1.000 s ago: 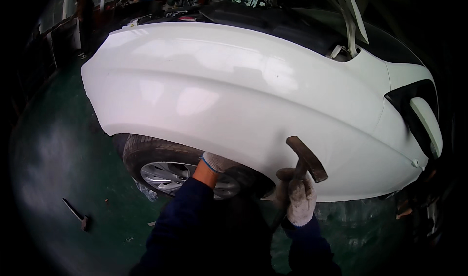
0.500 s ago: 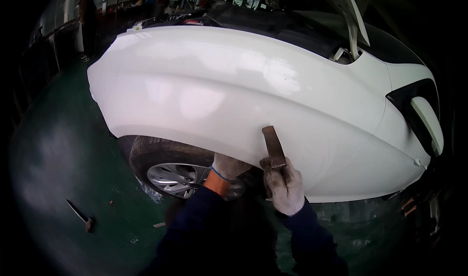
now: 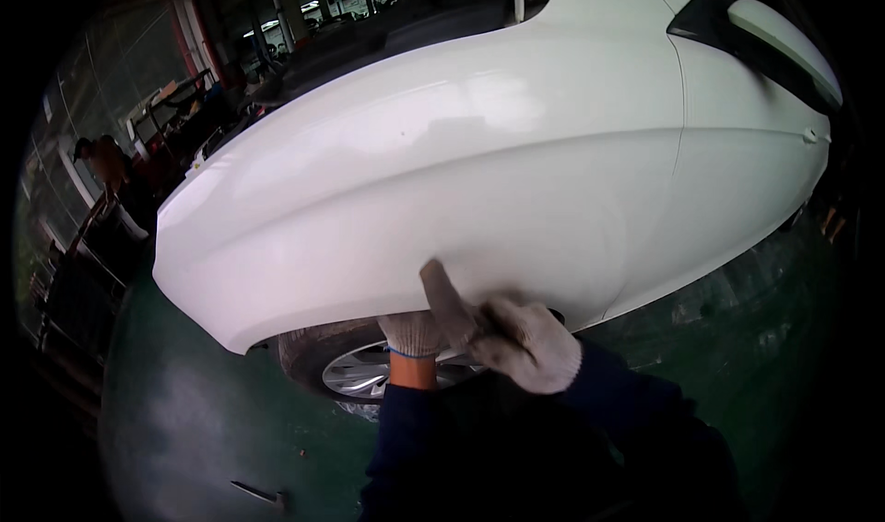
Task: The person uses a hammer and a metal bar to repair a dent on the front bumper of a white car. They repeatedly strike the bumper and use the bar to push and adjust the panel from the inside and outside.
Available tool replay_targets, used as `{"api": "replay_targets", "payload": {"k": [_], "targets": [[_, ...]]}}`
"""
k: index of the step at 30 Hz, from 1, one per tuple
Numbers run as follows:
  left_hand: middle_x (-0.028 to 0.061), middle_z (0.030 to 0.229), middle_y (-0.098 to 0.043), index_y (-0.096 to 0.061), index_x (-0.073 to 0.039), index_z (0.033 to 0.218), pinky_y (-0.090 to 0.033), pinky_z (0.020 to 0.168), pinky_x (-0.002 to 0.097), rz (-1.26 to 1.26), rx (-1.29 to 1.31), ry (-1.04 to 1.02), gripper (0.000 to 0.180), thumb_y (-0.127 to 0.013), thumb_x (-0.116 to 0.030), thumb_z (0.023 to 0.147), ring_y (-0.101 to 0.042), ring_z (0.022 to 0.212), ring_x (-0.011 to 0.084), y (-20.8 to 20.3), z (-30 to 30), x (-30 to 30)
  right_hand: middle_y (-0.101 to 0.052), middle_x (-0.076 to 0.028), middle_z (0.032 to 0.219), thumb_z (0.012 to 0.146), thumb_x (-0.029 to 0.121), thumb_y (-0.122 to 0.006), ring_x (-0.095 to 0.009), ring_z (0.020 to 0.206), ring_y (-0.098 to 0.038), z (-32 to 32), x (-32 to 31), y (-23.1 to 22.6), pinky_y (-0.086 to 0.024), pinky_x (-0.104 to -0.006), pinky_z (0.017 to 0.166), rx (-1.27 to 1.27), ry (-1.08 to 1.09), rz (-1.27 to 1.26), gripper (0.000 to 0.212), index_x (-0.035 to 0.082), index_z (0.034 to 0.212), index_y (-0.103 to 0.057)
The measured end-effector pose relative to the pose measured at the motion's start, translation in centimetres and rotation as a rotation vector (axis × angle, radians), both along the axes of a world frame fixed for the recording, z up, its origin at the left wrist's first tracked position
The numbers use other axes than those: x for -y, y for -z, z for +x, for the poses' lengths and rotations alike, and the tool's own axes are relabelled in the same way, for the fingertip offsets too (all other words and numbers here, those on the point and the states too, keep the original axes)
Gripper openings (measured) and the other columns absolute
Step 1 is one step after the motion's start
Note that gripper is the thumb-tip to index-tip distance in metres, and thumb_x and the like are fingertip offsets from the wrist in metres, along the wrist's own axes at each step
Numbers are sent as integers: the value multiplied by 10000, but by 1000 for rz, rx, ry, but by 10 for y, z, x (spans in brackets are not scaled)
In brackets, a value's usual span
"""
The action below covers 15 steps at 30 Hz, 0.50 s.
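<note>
A white car fender (image 3: pixel 369 236) spreads in front of me, its lower edge arching over the front wheel (image 3: pixel 359 372). My left hand (image 3: pixel 412 335), in a knitted glove, reaches up into the wheel arch between tire and fender. Its fingers are hidden behind the panel edge. My gloved right hand (image 3: pixel 535 342) is closed on a flat, brownish metal bar tool (image 3: pixel 445 296), slightly blurred. The bar's upper end points up and left, just in front of the fender above the arch; whether it touches the paint I cannot tell.
On the green floor (image 3: pixel 194 411) lies a hammer (image 3: pixel 258 494). The open engine bay (image 3: pixel 396 34) is beyond the fender. A door mirror (image 3: pixel 784 38) juts out at the upper right. Another person (image 3: pixel 109 167) stands at the far left near racks.
My view has turned, so the car appears tilted. The bar tool and my right hand have shifted left along the fender, toward my left hand, which stays in the wheel arch.
</note>
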<state>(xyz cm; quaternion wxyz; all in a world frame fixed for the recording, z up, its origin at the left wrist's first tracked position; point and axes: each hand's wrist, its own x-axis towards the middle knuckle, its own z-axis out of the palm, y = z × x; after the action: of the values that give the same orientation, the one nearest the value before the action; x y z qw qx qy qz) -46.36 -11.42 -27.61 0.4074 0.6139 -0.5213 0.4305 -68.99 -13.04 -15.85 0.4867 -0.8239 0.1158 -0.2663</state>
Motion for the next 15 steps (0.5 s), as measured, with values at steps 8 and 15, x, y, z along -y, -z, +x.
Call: {"api": "replay_targets", "payload": {"k": [8,15], "targets": [[39,1028,-711,-626,-47,1242,-568,800,263,-532,-1678,1179,465,-783,-318,900,-660,851,163,30,-9,-31,-719,-132,844,932,134,-733,-303,744,-737,-33,-11,38,-581,-364,683,1,-156,-117,260,11,1131,-618],[136,1311,-628,-528,-7,1385,-526,977,373,-184,-835,672,662,-843,-251,857,-619,1175,219,-8,-19,-38,-727,-141,896,980,271,-722,-302,791,-737,-37,-3,40,-580,-365,694,22,-62,9,287,19,1092,-645]]}}
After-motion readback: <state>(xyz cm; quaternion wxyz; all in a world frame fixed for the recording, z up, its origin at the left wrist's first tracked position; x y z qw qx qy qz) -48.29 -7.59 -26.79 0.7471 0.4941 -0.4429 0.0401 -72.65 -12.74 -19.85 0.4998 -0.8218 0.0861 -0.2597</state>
